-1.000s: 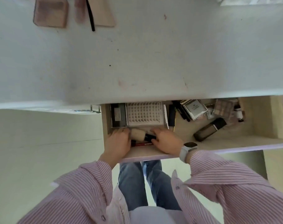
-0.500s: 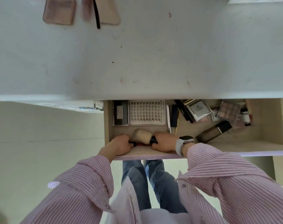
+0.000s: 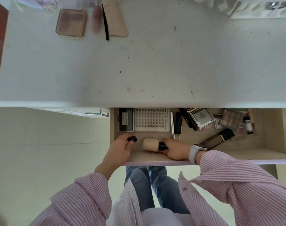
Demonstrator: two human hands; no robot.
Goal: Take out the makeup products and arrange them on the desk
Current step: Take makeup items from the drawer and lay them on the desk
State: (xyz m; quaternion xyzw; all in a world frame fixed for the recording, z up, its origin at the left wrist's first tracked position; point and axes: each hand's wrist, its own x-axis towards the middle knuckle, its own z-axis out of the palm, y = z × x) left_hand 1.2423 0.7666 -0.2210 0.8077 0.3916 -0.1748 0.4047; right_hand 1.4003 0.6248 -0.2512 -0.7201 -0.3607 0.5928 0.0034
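Left hand (image 3: 118, 148) curled round a small black cap or tube (image 3: 132, 138) at the drawer's near-left corner, one end poking out past the fingers; what it is exactly, too little shows to tell. Right hand (image 3: 175, 148) wrapped round the dark handle of a powder brush (image 3: 153, 144), thumb and fingers closed on the ferrule end, pale bristle head sticking out leftward between the two hands and apart from the left one. Brush lies low in the open drawer (image 3: 261, 154), near the front edge. Likely very light; bristles soft and compressible, so the handle is the right hold, head left free to keep it clean and unbent. The short black piece looks smooth and hard, possibly slippery; a full wrap suits it better than a fingertip pinch. Further back in the drawer: lash tray (image 3: 151, 119), flat and stiff, probably best lifted by its edges and kept level. To the right, a mirrored compact (image 3: 201, 118), an eyeshadow palette (image 3: 231, 119) and a dark foundation bottle (image 3: 218, 138) lying tilted; the bottle looks the heaviest, and perhaps glass, so grasp round the body. Pressed powders are probably fragile if dropped. Up on the desk (image 3: 155, 62), a pink square compact (image 3: 71, 22), a black tweezer-like stick (image 3: 105, 23) and a beige pouch-like thing (image 3: 117, 18) at the far left. Most products not yet out.
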